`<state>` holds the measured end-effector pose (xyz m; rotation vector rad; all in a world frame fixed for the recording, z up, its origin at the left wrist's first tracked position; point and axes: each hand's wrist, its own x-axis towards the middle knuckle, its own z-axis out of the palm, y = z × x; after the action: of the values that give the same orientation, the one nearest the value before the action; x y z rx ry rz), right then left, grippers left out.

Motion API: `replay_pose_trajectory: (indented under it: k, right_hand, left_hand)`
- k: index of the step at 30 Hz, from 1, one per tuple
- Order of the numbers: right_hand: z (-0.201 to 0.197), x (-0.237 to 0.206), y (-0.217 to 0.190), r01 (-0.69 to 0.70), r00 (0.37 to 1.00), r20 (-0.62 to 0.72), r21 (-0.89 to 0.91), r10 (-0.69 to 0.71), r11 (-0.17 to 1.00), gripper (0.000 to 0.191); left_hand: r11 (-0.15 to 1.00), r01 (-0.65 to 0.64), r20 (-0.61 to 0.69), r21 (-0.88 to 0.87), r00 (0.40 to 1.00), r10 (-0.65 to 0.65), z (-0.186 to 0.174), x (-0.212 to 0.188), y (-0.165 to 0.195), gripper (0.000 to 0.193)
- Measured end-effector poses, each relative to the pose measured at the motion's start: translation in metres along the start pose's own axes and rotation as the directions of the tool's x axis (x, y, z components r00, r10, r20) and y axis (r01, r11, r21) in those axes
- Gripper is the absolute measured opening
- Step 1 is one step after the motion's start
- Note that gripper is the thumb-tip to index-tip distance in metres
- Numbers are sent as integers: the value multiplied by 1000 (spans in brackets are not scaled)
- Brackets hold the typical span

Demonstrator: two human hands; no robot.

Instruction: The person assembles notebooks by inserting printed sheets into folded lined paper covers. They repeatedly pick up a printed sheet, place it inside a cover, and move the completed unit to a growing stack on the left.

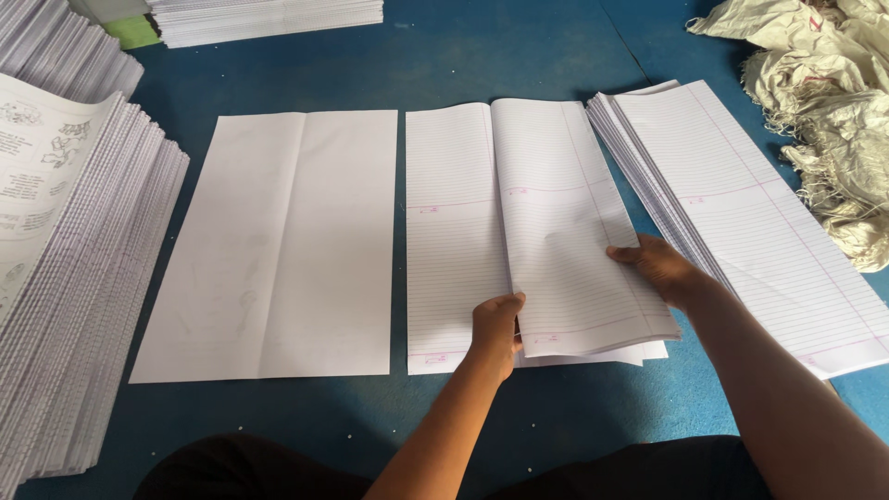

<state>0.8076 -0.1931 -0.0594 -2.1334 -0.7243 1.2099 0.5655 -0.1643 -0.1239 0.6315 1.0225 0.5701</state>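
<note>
A small bundle of ruled white sheets lies over the right half of a flat ruled sheet on the blue floor. My left hand pinches the bundle's near left edge. My right hand holds its right edge, fingers curled over the paper. Just right of my right hand lies a fanned stack of ruled sheets.
A plain white creased sheet lies to the left. A tall fanned stack of printed sheets fills the left side. Another paper stack sits at the back. Crumpled woven sacks lie at the right.
</note>
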Motion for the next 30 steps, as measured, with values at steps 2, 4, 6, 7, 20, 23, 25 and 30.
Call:
replay_pose_trajectory:
  k: [2, 4, 6, 7, 20, 23, 25, 30]
  right_hand:
    - [1, 0, 0, -14, 1000, 8, -3, 14, 1000, 58]
    - [4, -1, -1, -9, 1000, 23, -13, 9, 1000, 59]
    - [8, -2, -3, -12, 999, 31, 16, 12, 1000, 58]
    - [10, -4, -4, -14, 999, 34, 31, 13, 999, 58]
    - [28, -4, -5, -38, 998, -57, -240, 25, 970, 64]
    - [24, -6, -5, -78, 995, -66, -168, 68, 983, 66]
    - [21, -10, -10, -165, 982, -96, -19, 162, 986, 67]
    - [21, -21, -13, -183, 978, 153, 301, 142, 936, 77]
  left_hand:
    - [1000, 21, 26, 4, 999, -21, 0, 6, -1, 43]
    - [999, 42, 56, -5, 998, -41, 0, 9, -3, 44]
    - [998, 59, 86, -27, 995, -57, -1, 10, -4, 45]
    - [997, 78, 74, 0, 994, -78, 0, 10, -4, 45]
    - [959, 173, -22, 225, 985, -172, -13, 3, -15, 48]
    - [987, 149, 64, 54, 986, -152, -20, 12, -22, 45]
    - [989, 134, 126, -57, 984, -126, -26, 18, -23, 44]
    - [989, 131, 143, -75, 982, -120, -38, 22, -17, 45]
